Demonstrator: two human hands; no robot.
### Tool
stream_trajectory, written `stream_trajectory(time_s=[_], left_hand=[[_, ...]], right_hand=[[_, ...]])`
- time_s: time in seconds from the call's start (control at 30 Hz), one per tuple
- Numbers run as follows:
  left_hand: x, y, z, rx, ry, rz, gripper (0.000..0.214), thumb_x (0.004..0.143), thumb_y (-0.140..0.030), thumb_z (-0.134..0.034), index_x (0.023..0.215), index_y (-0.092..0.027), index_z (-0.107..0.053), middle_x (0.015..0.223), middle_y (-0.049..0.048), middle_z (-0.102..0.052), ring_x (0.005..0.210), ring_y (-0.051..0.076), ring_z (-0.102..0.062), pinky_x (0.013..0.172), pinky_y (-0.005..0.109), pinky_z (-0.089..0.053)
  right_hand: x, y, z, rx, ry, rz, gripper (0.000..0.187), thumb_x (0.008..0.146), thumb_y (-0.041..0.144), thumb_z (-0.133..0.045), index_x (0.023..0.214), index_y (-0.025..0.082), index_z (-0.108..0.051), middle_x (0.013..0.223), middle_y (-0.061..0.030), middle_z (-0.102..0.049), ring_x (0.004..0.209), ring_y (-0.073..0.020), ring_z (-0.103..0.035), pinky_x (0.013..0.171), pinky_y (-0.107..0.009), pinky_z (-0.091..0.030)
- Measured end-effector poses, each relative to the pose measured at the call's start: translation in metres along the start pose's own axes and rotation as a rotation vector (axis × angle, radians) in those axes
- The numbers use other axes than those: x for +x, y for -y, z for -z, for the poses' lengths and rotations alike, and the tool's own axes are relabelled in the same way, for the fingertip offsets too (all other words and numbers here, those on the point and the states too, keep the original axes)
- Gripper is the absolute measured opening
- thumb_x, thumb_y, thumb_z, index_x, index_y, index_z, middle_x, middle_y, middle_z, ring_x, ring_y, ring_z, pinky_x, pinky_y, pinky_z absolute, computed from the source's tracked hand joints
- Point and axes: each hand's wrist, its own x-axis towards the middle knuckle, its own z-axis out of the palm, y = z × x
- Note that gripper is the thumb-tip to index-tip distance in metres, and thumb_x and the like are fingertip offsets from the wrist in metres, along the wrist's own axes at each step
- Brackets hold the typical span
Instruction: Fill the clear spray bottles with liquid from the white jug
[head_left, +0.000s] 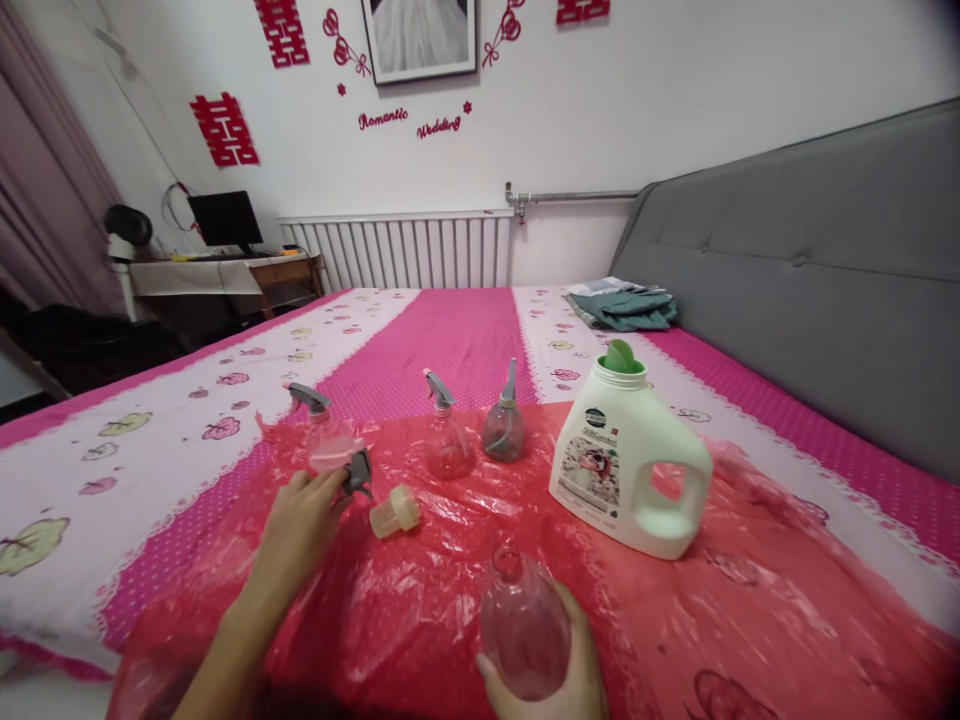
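Observation:
My left hand [304,515] is closed on a grey spray bottle head [359,470], held above the red plastic sheet [442,600]. Fingers of my right hand [577,665] wrap round a clear bottle body [525,630], its open neck tilted away from me. Just right of my left hand lies a small cream-capped container [395,512] on its side. Behind that hand stands a spray bottle with pinkish liquid [330,445]. Two more stand further right: a clear spray bottle [448,445] and a greyish spray bottle [504,430].
A pale green jug [630,460] with a handle and a green piece in its mouth stands at right. Folded clothes [626,303] lie by the grey headboard [810,270]. Beneath the sheet is a pink patterned bed [457,340]. A desk [217,275] with a monitor stands at far left.

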Motion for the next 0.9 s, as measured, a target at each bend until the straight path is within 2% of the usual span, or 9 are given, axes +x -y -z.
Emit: stream_trajectory(time_s=[0.2, 0.4, 0.5, 0.53, 0.57, 0.67, 0.73, 0.83, 0.9], left_hand=[[0.009, 0.0, -0.033, -0.032, 0.103, -0.017, 0.029, 0.096, -0.018, -0.053, 0.108, -0.019, -0.079, 0.112, 0.013, -0.084, 0.105, 0.034, -0.067, 0.089, 0.04, -0.047], [0.003, 0.007, -0.023, -0.087, 0.061, 0.035, 0.034, 0.095, -0.021, -0.052, 0.114, -0.016, -0.079, 0.123, 0.0182, -0.081, 0.11, 0.039, -0.068, 0.093, 0.047, -0.051], [-0.025, -0.014, -0.013, -0.17, -0.046, 0.052, 0.037, 0.102, -0.033, -0.047, 0.121, -0.021, -0.076, 0.128, 0.0163, -0.078, 0.112, 0.039, -0.068, 0.098, 0.052, -0.051], [-0.039, -0.029, -0.012, -0.333, -0.14, 0.053, 0.034, 0.101, -0.039, -0.052, 0.118, -0.023, -0.076, 0.121, 0.016, -0.08, 0.111, 0.038, -0.069, 0.099, 0.052, -0.052], [-0.055, -0.047, -0.013, -0.53, -0.152, 0.047, 0.033, 0.101, -0.044, -0.057, 0.123, -0.025, -0.074, 0.122, 0.0137, -0.079, 0.114, 0.036, -0.07, 0.103, 0.051, -0.052], [-0.1, -0.107, -0.025, -1.155, -0.006, 0.086, 0.07, 0.095, -0.054, -0.07, 0.158, -0.03, -0.05, 0.146, 0.0156, -0.066, 0.131, 0.036, -0.066, 0.109, 0.052, -0.054], [-0.117, -0.136, -0.035, -1.439, 0.221, 0.093, 0.099, 0.085, -0.054, -0.081, 0.169, -0.033, -0.031, 0.164, 0.0163, -0.051, 0.149, 0.04, -0.054, 0.122, 0.057, -0.044], [-0.115, -0.151, -0.045, -1.614, 0.541, 0.117, 0.127, 0.066, -0.035, -0.095, 0.17, -0.041, -0.022, 0.171, 0.0128, -0.043, 0.158, 0.042, -0.042, 0.126, 0.062, -0.037], [-0.105, -0.149, -0.047, -1.617, 0.595, 0.104, 0.135, 0.054, -0.025, -0.1, 0.167, -0.04, -0.028, 0.173, 0.0124, -0.04, 0.162, 0.044, -0.035, 0.13, 0.065, -0.03]], right_hand=[[0.0, -0.001, 0.001, -0.009, 0.013, -0.006, 0.079, 0.057, 0.037, -0.081, 0.132, 0.02, -0.061, 0.121, -0.0163, -0.075, 0.106, -0.04, -0.077, 0.09, -0.051, -0.065], [-0.002, 0.0, -0.003, 0.02, 0.032, 0.044, 0.079, 0.057, 0.032, -0.08, 0.133, 0.02, -0.06, 0.121, -0.0154, -0.076, 0.108, -0.0377, -0.077, 0.096, -0.049, -0.064], [-0.003, 0.0, -0.008, 0.085, 0.064, -0.006, 0.082, 0.057, 0.033, -0.081, 0.135, 0.02, -0.058, 0.12, -0.015, -0.076, 0.106, -0.0365, -0.077, 0.093, -0.046, -0.065], [-0.004, 0.001, -0.011, 0.108, 0.079, -0.029, 0.083, 0.057, 0.033, -0.082, 0.135, 0.02, -0.058, 0.119, -0.0148, -0.076, 0.103, -0.0359, -0.078, 0.09, -0.045, -0.066], [-0.004, 0.003, -0.013, 0.137, 0.094, -0.05, 0.084, 0.057, 0.034, -0.083, 0.136, 0.02, -0.057, 0.119, -0.0147, -0.077, 0.101, -0.0353, -0.078, 0.087, -0.044, -0.066], [-0.003, 0.008, -0.02, 0.316, 0.161, -0.083, 0.089, 0.061, 0.038, -0.085, 0.142, 0.021, -0.053, 0.123, -0.0164, -0.077, 0.104, -0.0358, -0.079, 0.086, -0.044, -0.067], [0.0, 0.01, -0.021, 0.436, 0.218, -0.114, 0.088, 0.066, 0.041, -0.084, 0.146, 0.022, -0.051, 0.128, -0.0177, -0.076, 0.111, -0.0359, -0.078, 0.09, -0.046, -0.066], [0.01, 0.009, -0.016, 0.502, 0.244, -0.154, 0.088, 0.066, 0.043, -0.086, 0.144, 0.019, -0.054, 0.132, -0.0188, -0.074, 0.118, -0.0368, -0.075, 0.098, -0.048, -0.063], [0.018, 0.008, -0.01, 0.526, 0.229, -0.134, 0.091, 0.064, 0.044, -0.088, 0.145, 0.018, -0.054, 0.135, -0.0197, -0.073, 0.122, -0.0378, -0.073, 0.103, -0.049, -0.06]])
